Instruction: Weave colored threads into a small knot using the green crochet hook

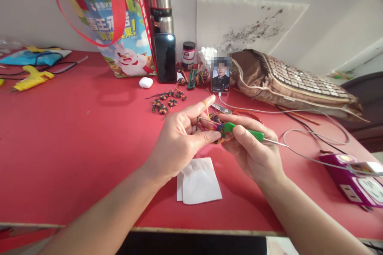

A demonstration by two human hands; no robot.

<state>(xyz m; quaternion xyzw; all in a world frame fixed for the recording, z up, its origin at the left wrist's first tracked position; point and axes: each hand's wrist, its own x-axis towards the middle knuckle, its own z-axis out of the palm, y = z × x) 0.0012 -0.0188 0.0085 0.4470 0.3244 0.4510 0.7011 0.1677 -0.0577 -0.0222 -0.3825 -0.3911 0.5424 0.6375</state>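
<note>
Near, ctr.: white tissue, folded (202, 183), lying on red tabletop (89, 159).

Near R: purple power strip (344, 175), sitting by edge.

Mid, ctr.: my L hand (176, 143), thumb & fingers pinching small multicol. crocheted piece (220, 131); index finger standing up, apart from the rest, carrying orange yarn strand (207, 107). Piece is resting betw. both hands, above tabletop, beyond tissue.

Mid, just R: my R hand (257, 155), thumb & index pinching green-handled hook (259, 135), shank pointing left into the work; other fingers curling behind, partly hidden.

Step in hand (my reading): working a stitch, hook tip close to strand. Exact catch at tip: can't tell. Next move, I judge, is calling for steady tension over index, firm pinch on piece, small controlled turn of hook.

Beyond hands: scissors (220, 108), red-handled, lying part hidden. Approx. L of these, several small crocheted rounds (162, 109), grouped.

Far L: yellow glue gun (32, 79). Far, L of ctr.: white case (146, 83); carrier bag (131, 61), standing; dark phone (165, 57), leaning upright.

Far, ctr.: yarn ball (202, 77); dark-lidded jar (188, 55); lit phone (220, 83), charging lead attached.

Far R: brown bag w/ tiled top (251, 73), lying against wall.
</note>
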